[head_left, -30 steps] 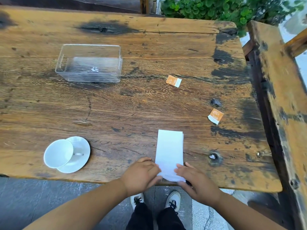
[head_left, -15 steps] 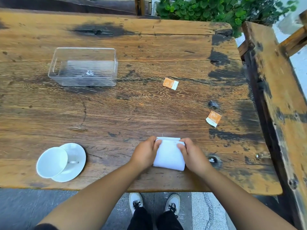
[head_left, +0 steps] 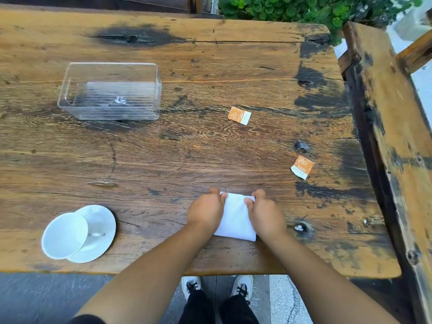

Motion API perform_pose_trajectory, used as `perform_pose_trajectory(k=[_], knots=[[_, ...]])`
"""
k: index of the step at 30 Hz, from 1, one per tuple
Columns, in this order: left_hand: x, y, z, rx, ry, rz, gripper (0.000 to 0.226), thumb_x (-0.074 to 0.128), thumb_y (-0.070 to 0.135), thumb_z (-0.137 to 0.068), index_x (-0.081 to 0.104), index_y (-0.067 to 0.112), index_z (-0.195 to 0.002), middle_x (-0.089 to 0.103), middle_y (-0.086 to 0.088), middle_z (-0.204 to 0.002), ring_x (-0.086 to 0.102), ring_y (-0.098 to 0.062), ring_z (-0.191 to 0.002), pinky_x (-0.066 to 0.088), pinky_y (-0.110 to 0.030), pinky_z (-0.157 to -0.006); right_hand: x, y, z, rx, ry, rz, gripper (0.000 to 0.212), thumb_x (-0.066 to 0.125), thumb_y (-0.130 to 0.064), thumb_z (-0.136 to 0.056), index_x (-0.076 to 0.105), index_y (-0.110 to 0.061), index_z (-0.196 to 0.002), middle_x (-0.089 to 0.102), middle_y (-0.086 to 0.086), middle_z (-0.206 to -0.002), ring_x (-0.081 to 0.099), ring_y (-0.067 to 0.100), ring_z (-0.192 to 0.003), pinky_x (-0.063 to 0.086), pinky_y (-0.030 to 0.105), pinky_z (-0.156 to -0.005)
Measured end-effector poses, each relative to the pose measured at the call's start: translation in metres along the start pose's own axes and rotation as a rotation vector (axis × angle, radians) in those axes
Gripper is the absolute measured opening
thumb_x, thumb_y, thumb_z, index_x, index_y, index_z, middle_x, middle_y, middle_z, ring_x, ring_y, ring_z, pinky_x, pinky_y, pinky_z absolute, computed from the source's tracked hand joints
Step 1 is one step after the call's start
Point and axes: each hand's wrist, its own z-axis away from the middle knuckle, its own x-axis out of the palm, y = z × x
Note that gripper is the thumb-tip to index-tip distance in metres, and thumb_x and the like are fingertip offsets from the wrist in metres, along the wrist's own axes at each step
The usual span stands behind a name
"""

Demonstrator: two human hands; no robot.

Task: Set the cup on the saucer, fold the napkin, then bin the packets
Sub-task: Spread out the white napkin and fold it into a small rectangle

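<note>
A white napkin (head_left: 235, 218) lies folded over near the table's front edge. My left hand (head_left: 205, 210) pinches its far left corner and my right hand (head_left: 264, 212) pinches its far right corner, both pressed onto the wood. A white cup (head_left: 64, 235) rests tilted on a white saucer (head_left: 102, 225) at the front left. Two orange and white packets lie apart on the table: one (head_left: 239, 115) in the middle, the other (head_left: 302, 166) further right. A clear plastic bin (head_left: 112, 92) stands at the back left with nothing in it.
The worn wooden table (head_left: 163, 148) ends just in front of my feet. A wooden bench or chair (head_left: 392, 136) stands along the right side. Green plants (head_left: 304, 8) grow behind the table's far right corner.
Both hands carried the napkin's near edge away from me and laid it on the far edge, halving the napkin's length. Cup, saucer, packets and bin have not moved.
</note>
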Motion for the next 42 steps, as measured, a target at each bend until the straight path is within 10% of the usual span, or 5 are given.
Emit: perform_pose_trajectory(k=[9, 15, 19, 24, 42], knots=[[0.003, -0.011, 0.028, 0.401, 0.329, -0.244, 0.035, 0.049, 0.031, -0.087, 0.050, 0.014, -0.116, 0.059, -0.010, -0.115, 0.058, -0.032, -0.102, 0.048, -0.043, -0.080, 0.001, 0.005, 0.007, -0.043, 0.099, 0.186, 0.035, 0.034, -0.050, -0.095, 0.038, -0.022, -0.115, 0.065, 0.007, -0.111, 0.067, 0.036, -0.081, 0.040, 0.034, -0.056], [0.020, -0.031, 0.034, 0.567, 0.000, -0.498, 0.064, 0.007, 0.052, -0.095, 0.000, 0.016, -0.148, -0.009, -0.002, -0.157, -0.021, -0.019, -0.142, -0.017, -0.051, -0.112, -0.009, 0.011, 0.015, -0.132, 0.232, 0.031, 0.035, 0.043, -0.043, -0.093, 0.054, -0.016, -0.113, 0.058, 0.009, -0.112, 0.061, 0.034, -0.097, 0.048, 0.040, -0.074], [0.019, -0.031, 0.033, 0.580, -0.015, -0.548, 0.066, 0.006, 0.053, -0.095, -0.003, 0.014, -0.148, -0.011, -0.003, -0.156, -0.022, -0.020, -0.141, -0.017, -0.051, -0.112, 0.004, 0.012, 0.041, -0.544, 0.217, 0.328, 0.059, 0.030, -0.049, -0.094, 0.046, -0.010, -0.135, 0.043, 0.012, -0.146, 0.038, 0.032, -0.135, 0.026, 0.055, -0.109], [0.020, -0.030, 0.033, 0.569, -0.015, -0.542, 0.067, 0.002, 0.054, -0.094, -0.007, 0.013, -0.147, -0.017, -0.004, -0.154, -0.027, -0.019, -0.140, -0.018, -0.050, -0.112, 0.016, 0.031, 0.031, -0.506, -0.021, 0.483, 0.070, 0.017, -0.057, -0.094, 0.023, -0.012, -0.147, 0.010, 0.005, -0.157, 0.009, 0.031, -0.144, 0.003, 0.061, -0.112], [-0.031, -0.128, 0.089, 0.307, 0.043, -0.577, 0.066, 0.008, 0.048, -0.094, 0.009, 0.009, -0.148, -0.006, -0.008, -0.154, -0.015, -0.025, -0.141, -0.015, -0.052, -0.114, 0.065, -0.076, 0.051, -0.719, -0.095, 0.502, 0.071, 0.026, -0.058, -0.091, 0.034, -0.010, -0.143, 0.027, 0.008, -0.155, 0.022, 0.032, -0.142, 0.017, 0.061, -0.111]])
